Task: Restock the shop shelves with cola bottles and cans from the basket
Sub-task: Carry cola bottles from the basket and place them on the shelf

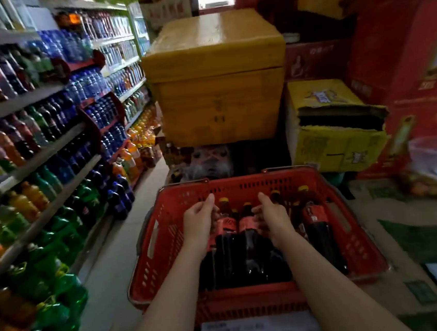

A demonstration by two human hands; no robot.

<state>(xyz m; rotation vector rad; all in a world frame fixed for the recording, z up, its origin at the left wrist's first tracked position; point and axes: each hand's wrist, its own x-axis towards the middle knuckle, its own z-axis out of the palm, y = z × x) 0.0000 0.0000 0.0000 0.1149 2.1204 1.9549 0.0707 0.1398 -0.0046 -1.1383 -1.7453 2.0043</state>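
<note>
Both hands are down in the red slotted plastic basket (pixel 252 295) parked beside the grey metal drinks shelves (pixel 43 154). The left hand (pixel 200 221) wraps the neck of a dark yellow-capped cola bottle (pixel 226 225) and the right hand (pixel 271 216) curls round the neighbouring bottle (pixel 248 223), so probably grabbing two at once.

The fingers of the left hand (pixel 199 221) and the right hand (pixel 272 215) sink out of sight among the cola bottles (pixel 248 224) in the basket (pixel 241 186), so I cannot tell whether either has a grip. The bottles' dark bodies merge into one shadow that I cannot count. The drinks on the shelves (pixel 17 105) are smeared with blur, labels unreadable, the rows running out of view at the left, and the marks on the yellow box (pixel 217 84) are too small to read.
</note>
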